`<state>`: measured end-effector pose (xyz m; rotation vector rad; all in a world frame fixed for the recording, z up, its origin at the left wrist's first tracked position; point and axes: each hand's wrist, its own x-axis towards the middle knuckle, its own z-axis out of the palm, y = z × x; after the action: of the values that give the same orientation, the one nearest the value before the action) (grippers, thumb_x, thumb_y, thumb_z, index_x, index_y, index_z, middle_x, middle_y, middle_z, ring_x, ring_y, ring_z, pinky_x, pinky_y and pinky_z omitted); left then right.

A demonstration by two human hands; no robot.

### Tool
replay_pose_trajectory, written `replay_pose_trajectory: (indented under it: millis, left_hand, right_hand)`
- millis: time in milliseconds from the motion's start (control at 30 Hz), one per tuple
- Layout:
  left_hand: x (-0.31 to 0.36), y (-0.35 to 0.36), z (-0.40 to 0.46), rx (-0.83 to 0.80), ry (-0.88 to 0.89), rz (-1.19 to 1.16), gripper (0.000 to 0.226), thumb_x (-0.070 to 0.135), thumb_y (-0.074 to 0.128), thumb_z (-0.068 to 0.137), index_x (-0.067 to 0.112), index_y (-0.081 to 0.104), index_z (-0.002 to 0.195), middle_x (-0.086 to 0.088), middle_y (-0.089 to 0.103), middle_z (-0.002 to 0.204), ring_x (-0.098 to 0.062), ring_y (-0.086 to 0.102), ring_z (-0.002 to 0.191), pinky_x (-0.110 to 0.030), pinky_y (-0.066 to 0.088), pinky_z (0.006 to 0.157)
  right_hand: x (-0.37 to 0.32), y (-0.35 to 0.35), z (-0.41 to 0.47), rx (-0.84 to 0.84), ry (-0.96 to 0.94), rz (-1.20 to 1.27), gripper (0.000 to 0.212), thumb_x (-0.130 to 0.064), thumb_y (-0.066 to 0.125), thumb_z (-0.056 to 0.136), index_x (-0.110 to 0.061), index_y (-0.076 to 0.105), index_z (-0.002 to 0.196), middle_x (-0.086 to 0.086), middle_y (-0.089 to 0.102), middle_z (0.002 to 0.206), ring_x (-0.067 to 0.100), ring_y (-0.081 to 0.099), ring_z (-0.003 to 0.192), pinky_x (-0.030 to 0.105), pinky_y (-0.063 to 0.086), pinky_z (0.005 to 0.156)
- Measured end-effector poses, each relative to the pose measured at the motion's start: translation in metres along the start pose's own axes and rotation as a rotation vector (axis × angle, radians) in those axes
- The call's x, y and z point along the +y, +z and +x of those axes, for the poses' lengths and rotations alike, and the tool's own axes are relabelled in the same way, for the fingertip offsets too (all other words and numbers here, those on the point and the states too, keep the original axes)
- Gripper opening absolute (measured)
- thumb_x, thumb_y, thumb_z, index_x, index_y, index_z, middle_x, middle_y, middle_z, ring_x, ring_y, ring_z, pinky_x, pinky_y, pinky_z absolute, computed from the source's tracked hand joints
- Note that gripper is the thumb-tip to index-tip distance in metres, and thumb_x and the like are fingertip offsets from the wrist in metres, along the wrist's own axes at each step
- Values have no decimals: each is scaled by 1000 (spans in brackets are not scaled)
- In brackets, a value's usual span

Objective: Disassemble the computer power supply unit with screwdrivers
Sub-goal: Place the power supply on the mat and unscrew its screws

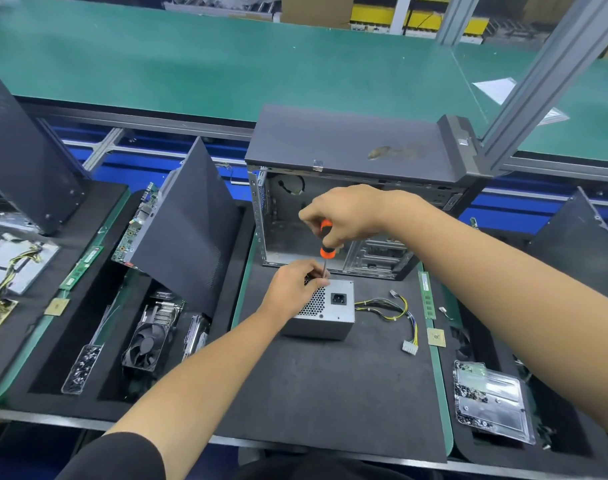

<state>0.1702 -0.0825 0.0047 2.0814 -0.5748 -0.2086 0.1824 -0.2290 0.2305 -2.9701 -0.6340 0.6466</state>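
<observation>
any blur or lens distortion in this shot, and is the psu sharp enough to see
Head view: wide-angle bend curves the bench edges and the aluminium post; far corners are soft; the power supply unit and orange screwdriver are sharp; lighting is even, without strong glare.

Head view, steeply down, close over bench (330,393)

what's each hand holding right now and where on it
The right hand grips the screwdriver by its orange and black handle. The left hand pinches the shaft near the tip, resting on top of the power supply unit.
</observation>
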Motion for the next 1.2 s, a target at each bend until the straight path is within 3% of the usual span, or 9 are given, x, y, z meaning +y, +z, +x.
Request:
replay_pose_trajectory:
  millis: [200, 267, 367, 433, 567, 733, 867, 1100, 1200]
  left_hand:
    - [-1, 0, 0, -1, -5, 8, 15, 27, 80, 85, 36, 68, 87, 24, 71, 94, 2, 66, 91, -20, 52, 86]
    - [-1, -1, 0, -11, 0, 4, 19, 27, 79, 86, 40, 65, 86, 23, 71, 95, 1, 66, 92, -22, 52, 85]
    - [-1, -1, -1, -24, 27, 8, 18, 28, 77, 89, 40, 63, 90, 21, 70, 97, 1, 65, 96, -21, 49, 86]
    - [-2, -2, -1, -33, 38, -7, 16, 28, 76, 89, 34, 62, 96, 18, 69, 97, -1, 66, 96, -23, 51, 89]
    - [-2, -3, -2, -41, 73, -23, 24, 28, 74, 88, 36, 54, 99, 16, 67, 96, -4, 68, 96, -27, 55, 90]
    - [-3, -3, -2, -42, 87, -2, 20, 29, 70, 86, 37, 54, 96, 16, 67, 96, -6, 67, 95, -34, 55, 91]
    - [-4, -3, -1, -29, 91, 12, 16, 33, 69, 86, 36, 56, 94, 18, 66, 96, -4, 67, 94, -31, 56, 89]
    - [-4, -3, 0, -30, 88, 39, 13, 33, 68, 86, 35, 58, 92, 18, 66, 94, -2, 66, 91, -28, 55, 87]
    - [-3, -3, 1, -23, 95, 46, 13, 31, 68, 86, 35, 57, 91, 17, 66, 92, -2, 66, 90, -30, 55, 85]
  right_hand:
    - [3, 1, -2, -44, -36, 185, 22, -5, 70, 74, -21, 59, 83, 6, 62, 94, 25, 62, 77, 45, 54, 64]
    - [3, 1, -2, -13, -5, 139, 21, -19, 72, 78, -23, 54, 88, 1, 61, 88, 22, 61, 74, 42, 50, 59]
    - [-1, 5, -1, 116, 126, -156, 23, -47, 55, 88, -25, 46, 87, -3, 53, 74, 18, 49, 63, 32, 30, 52]
    - [-4, 8, 1, 165, 176, -241, 27, -50, 46, 93, -24, 45, 84, -3, 48, 71, 16, 43, 60, 31, 24, 51]
    - [-4, 7, 3, 118, 108, -139, 27, -40, 47, 93, -23, 39, 74, -2, 58, 73, 20, 53, 67, 32, 28, 54]
    - [-5, 2, 2, 94, 55, -105, 22, -30, 59, 83, -21, 41, 73, -5, 57, 69, 12, 48, 64, 30, 25, 54]
    - [-7, 5, 4, 109, 27, -51, 19, -23, 66, 76, -24, 47, 72, -8, 59, 74, 8, 50, 69, 29, 27, 54]
    - [-6, 7, 6, 71, -33, 53, 20, -8, 70, 68, -23, 59, 76, -8, 57, 86, 13, 56, 79, 29, 32, 54]
    - [-8, 9, 4, 104, -35, -2, 28, -13, 74, 70, -26, 55, 85, -9, 50, 90, 16, 54, 79, 29, 30, 53]
